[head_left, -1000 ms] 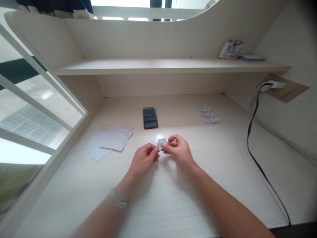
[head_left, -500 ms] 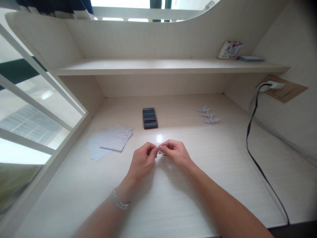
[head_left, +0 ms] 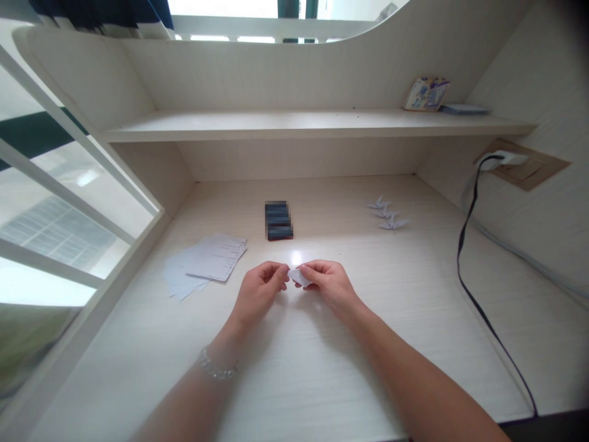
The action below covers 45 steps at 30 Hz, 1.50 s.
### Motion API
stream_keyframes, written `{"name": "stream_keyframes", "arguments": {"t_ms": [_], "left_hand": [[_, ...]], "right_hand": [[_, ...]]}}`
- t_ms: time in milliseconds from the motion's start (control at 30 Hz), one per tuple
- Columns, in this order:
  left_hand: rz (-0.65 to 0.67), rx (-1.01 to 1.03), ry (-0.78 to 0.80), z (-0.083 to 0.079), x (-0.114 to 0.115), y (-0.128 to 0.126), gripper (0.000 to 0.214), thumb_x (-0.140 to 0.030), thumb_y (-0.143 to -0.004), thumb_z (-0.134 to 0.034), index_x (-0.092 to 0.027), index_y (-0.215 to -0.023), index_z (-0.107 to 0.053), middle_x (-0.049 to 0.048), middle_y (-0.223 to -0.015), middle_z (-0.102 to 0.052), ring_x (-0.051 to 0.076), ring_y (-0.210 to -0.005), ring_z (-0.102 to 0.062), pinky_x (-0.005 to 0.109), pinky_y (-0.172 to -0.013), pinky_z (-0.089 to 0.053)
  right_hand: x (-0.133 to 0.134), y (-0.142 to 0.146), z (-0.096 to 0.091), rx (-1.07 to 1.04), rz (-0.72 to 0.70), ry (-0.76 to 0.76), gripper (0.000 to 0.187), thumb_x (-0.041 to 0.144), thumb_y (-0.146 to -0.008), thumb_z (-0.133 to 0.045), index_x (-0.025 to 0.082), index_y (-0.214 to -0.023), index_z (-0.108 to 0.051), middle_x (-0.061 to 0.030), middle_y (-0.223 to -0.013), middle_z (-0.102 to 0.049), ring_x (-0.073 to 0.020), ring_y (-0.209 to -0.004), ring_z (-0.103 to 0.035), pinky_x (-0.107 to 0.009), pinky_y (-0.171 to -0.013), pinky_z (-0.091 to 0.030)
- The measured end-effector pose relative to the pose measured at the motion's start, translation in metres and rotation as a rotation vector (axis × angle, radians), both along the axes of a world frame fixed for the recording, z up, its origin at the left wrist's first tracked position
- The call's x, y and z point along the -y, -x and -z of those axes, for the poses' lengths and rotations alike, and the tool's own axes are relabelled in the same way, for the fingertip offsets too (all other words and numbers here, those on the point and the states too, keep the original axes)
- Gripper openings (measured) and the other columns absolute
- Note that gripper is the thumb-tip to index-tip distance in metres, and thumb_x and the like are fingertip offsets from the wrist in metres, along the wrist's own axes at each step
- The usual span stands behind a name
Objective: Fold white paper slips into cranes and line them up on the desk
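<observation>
A small folded piece of white paper (head_left: 299, 278) is pinched between my two hands above the desk. My left hand (head_left: 263, 287) grips its left tip with thumb and forefinger, a bracelet round the wrist. On the paper's other side, my right hand (head_left: 329, 282) has thumb and fingers closed on it. Part of the paper is hidden behind the fingers. Sheets of white paper (head_left: 216, 258) lie overlapped to the left of my hands. Three small folded paper cranes (head_left: 392, 224) stand in a row at the back right.
A dark, pixelated rectangular item (head_left: 278, 221) lies beyond my hands. A black cable (head_left: 461, 245) runs from the wall socket (head_left: 524, 164) down the desk's right side. Over the back of the desk is a shelf (head_left: 294, 120) bearing a small printed packet (head_left: 427, 94).
My left hand has shifted slightly left, its fingers now at the paper's tip. More of the folded paper shows between the hands. My right hand is nearly still.
</observation>
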State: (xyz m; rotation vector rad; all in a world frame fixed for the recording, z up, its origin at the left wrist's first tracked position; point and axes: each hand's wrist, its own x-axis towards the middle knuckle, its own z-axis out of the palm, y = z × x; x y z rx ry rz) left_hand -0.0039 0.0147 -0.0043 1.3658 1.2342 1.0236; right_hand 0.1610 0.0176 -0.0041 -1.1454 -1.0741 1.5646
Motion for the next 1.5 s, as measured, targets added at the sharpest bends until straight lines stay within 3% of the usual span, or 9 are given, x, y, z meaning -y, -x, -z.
{"name": "stream_keyframes", "arguments": {"t_ms": [233, 467, 600, 900, 1133, 1367, 1500], "left_hand": [[-0.042, -0.191, -0.089, 0.0028, 0.0019, 0.0001, 0.028, -0.040, -0.079, -0.055, -0.016, -0.066, -0.060, 0.0014, -0.059, -0.061, 0.013, -0.056, -0.054, 0.022, -0.054, -0.040], [-0.052, -0.198, -0.090, 0.0060, 0.0003, 0.0010, 0.029, -0.041, -0.080, -0.054, -0.016, -0.066, -0.058, 0.0003, -0.059, -0.059, 0.012, -0.057, -0.053, 0.022, -0.055, -0.039], [-0.088, -0.227, -0.105, 0.0044, 0.0021, 0.0006, 0.028, -0.041, -0.080, -0.054, -0.016, -0.066, -0.058, 0.0001, -0.059, -0.059, 0.012, -0.057, -0.052, 0.022, -0.055, -0.039], [-0.044, -0.107, -0.057, 0.0053, 0.0036, -0.0033, 0.024, -0.039, -0.076, -0.059, -0.015, -0.075, -0.064, 0.0022, -0.063, -0.062, 0.013, -0.059, -0.054, 0.022, -0.055, -0.041], [-0.039, -0.056, -0.020, 0.0007, 0.0047, -0.0021, 0.022, -0.036, -0.073, -0.063, -0.015, -0.067, -0.064, 0.0028, -0.059, -0.062, 0.013, -0.057, -0.054, 0.022, -0.054, -0.041], [0.030, 0.052, 0.053, 0.0017, 0.0025, 0.0010, 0.028, -0.040, -0.078, -0.058, -0.014, -0.068, -0.063, 0.0044, -0.063, -0.063, 0.012, -0.058, -0.053, 0.023, -0.056, -0.042], [0.012, -0.041, 0.019, 0.0053, 0.0010, 0.0008, 0.030, -0.041, -0.079, -0.056, -0.015, -0.066, -0.061, 0.0033, -0.061, -0.061, 0.012, -0.057, -0.053, 0.023, -0.056, -0.041]], "right_hand": [[0.0009, 0.0025, 0.0030, -0.005, -0.065, 0.011, 0.030, 0.042, -0.072, -0.065, 0.014, -0.079, -0.070, -0.0086, -0.079, -0.069, -0.0181, -0.073, -0.062, -0.029, -0.064, -0.046], [0.0010, 0.0047, 0.0015, -0.010, -0.050, 0.041, 0.034, 0.046, -0.071, -0.065, 0.013, -0.079, -0.067, -0.0065, -0.075, -0.067, -0.0138, -0.058, -0.061, -0.027, -0.057, -0.049], [0.0027, 0.0055, 0.0007, 0.003, -0.099, 0.001, 0.034, 0.037, -0.066, -0.072, 0.014, -0.089, -0.063, -0.0037, -0.072, -0.065, -0.0145, -0.060, -0.063, -0.027, -0.057, -0.051], [0.0040, 0.0030, -0.0012, 0.086, -0.085, -0.034, 0.040, 0.030, -0.062, -0.076, 0.014, -0.095, -0.061, 0.0028, -0.056, -0.058, -0.0158, -0.053, -0.063, -0.029, -0.054, -0.051], [0.0024, 0.0025, 0.0003, 0.065, -0.121, -0.039, 0.028, 0.043, -0.074, -0.064, 0.014, -0.074, -0.061, -0.0039, -0.070, -0.064, -0.0146, -0.059, -0.064, -0.028, -0.057, -0.050], [0.0004, 0.0004, 0.0026, 0.012, -0.129, -0.014, 0.024, 0.039, -0.073, -0.065, 0.014, -0.073, -0.062, -0.0034, -0.069, -0.064, -0.0144, -0.057, -0.063, -0.027, -0.057, -0.049], [0.0001, 0.0006, 0.0042, 0.075, -0.130, -0.022, 0.022, 0.036, -0.076, -0.062, 0.014, -0.073, -0.061, -0.0033, -0.069, -0.063, -0.0145, -0.059, -0.062, -0.026, -0.056, -0.046]]}}
